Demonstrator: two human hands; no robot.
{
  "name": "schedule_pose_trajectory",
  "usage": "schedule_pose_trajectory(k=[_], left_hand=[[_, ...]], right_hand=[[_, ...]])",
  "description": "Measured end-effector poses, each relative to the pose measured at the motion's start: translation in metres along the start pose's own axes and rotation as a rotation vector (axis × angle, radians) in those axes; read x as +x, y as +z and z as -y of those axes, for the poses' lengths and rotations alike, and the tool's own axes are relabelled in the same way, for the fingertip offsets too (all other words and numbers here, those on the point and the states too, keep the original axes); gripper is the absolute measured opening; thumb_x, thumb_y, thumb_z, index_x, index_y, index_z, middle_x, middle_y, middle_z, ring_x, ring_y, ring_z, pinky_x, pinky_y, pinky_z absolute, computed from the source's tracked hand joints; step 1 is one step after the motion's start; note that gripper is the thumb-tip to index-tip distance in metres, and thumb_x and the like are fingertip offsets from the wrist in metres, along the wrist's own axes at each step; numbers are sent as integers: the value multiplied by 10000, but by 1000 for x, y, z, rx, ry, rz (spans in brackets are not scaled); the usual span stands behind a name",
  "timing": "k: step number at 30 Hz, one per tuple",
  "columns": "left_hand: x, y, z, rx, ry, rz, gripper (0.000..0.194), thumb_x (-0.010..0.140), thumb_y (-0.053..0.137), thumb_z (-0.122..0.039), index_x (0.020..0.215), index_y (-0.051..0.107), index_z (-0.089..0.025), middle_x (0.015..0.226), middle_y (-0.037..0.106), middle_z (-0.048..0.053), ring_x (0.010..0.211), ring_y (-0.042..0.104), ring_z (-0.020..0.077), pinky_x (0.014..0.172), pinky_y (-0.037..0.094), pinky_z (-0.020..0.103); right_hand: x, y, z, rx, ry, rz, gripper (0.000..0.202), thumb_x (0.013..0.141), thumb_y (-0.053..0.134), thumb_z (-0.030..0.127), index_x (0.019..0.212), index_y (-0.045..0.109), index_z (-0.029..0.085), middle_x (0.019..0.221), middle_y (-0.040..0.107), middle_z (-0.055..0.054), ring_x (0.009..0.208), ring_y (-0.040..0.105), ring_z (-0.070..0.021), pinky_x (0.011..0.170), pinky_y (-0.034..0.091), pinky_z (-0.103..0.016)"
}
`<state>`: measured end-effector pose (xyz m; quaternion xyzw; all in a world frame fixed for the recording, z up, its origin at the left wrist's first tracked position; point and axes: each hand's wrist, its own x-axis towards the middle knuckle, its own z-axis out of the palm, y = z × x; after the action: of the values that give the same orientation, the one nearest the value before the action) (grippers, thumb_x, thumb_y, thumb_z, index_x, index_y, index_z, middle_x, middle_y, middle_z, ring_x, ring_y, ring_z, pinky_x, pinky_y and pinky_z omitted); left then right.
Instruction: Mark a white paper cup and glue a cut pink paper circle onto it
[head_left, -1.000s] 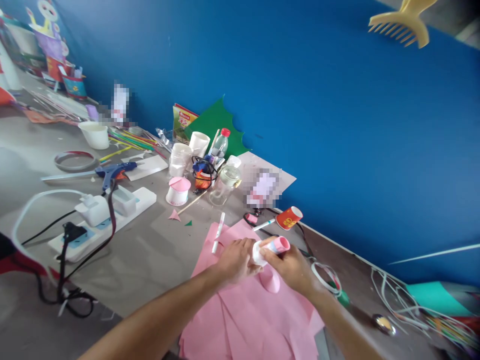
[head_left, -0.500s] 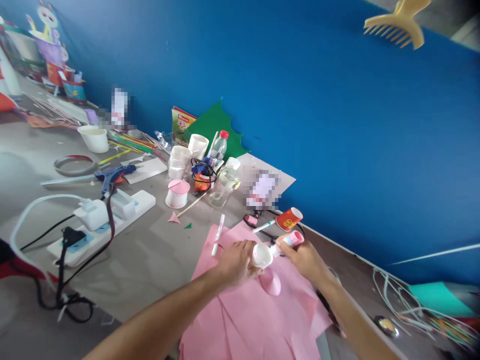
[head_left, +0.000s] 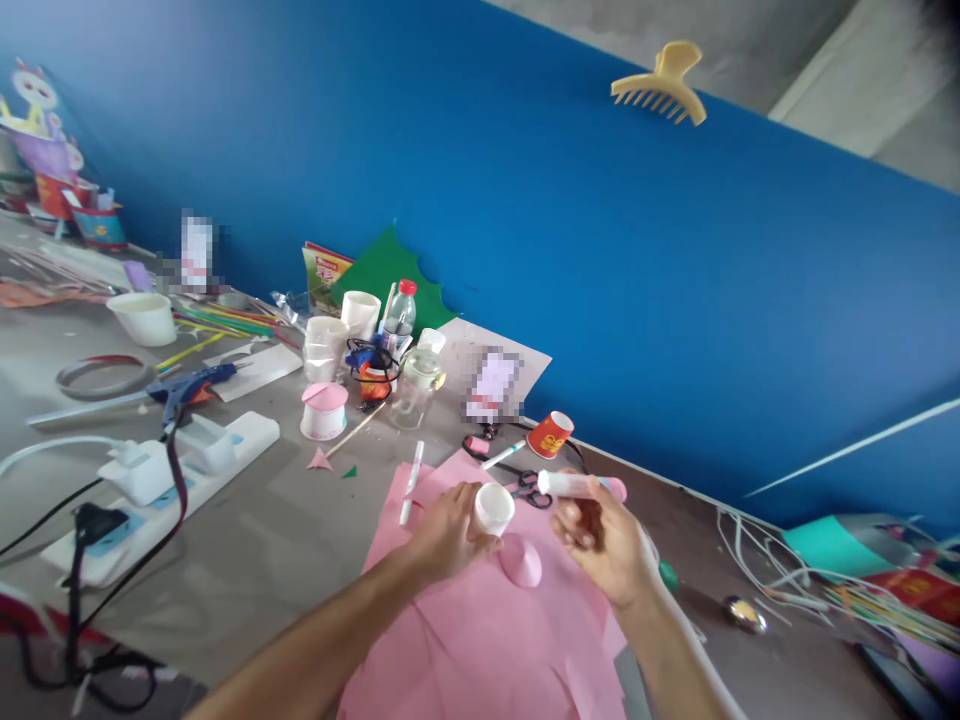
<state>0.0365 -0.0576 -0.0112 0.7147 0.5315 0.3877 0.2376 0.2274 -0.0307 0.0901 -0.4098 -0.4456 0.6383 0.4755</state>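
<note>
My left hand [head_left: 450, 525] is closed around a small white paper cup [head_left: 495, 510], its open mouth turned up towards me. In my right hand [head_left: 600, 540] is a white glue stick [head_left: 574, 486] with a pink end, gripped between thumb and fingers. The glue stick lies roughly level, apart from the cup and to its right. Just below the cup a pink paper cone [head_left: 521, 561] rests on the pink paper sheets [head_left: 480, 650]. Black-handled scissors [head_left: 534, 490] lie behind, between the two hands.
A red paper cup [head_left: 551, 435] and a white marker [head_left: 412, 483] are close by. Left of them stand a pink-topped cup [head_left: 324, 412] and a glass jar [head_left: 417, 388]. A blue glue gun [head_left: 191, 388] and a power strip [head_left: 157, 500] occupy the left. A blue partition [head_left: 600, 280] rises behind.
My right hand has drawn the glue stick away from the cup's rim and turned it level. The scissors show now. The whole view has shifted and tilted slightly; my left hand keeps its grip.
</note>
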Motion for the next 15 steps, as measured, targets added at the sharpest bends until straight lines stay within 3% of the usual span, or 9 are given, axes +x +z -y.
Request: schedule_pose_trajectory(k=[4, 7, 10, 12, 15], left_hand=[[0, 2, 2, -15, 3, -40, 482, 716, 661, -238, 1162, 491, -168, 1075, 649, 122, 993, 617, 285, 836, 518, 423], [0, 6, 5, 10, 4, -74, 476, 712, 642, -238, 1157, 487, -166, 1050, 648, 125, 973, 620, 286, 819, 526, 433], [1, 10, 11, 15, -17, -77, 487, 700, 633, -245, 1158, 487, -169, 1041, 641, 116, 952, 620, 282, 801, 528, 439], [1, 10, 12, 9, -46, -55, 480, 699, 630, -251, 1155, 502, -173, 1045, 636, 114, 951, 616, 283, 794, 521, 436], [2, 5, 6, -9, -108, 5, 461, 696, 641, -260, 1139, 538, -181, 1071, 629, 121, 961, 605, 286, 786, 507, 417]], right_hand=[[-1, 3, -11, -16, -138, -21, 391, 760, 716, 411, 1107, 621, 260, 591, 545, 76, 376, 212, -43, 443, 283, -224], [-3, -1, -12, -54, -230, 26, 515, 715, 768, 377, 1187, 591, 270, 689, 619, 32, 494, 433, -96, 538, 394, -251], [2, -9, -12, -12, -264, 111, 543, 718, 726, 515, 1185, 622, 259, 947, 677, -49, 736, 572, -172, 716, 471, -326], [12, -15, -14, -8, -240, 77, 495, 783, 637, 568, 1159, 654, 246, 930, 678, -54, 729, 580, -175, 717, 477, -337], [32, -21, -18, -143, -183, -9, 530, 796, 650, 533, 1218, 631, 215, 809, 680, -32, 594, 553, -139, 615, 461, -304]])
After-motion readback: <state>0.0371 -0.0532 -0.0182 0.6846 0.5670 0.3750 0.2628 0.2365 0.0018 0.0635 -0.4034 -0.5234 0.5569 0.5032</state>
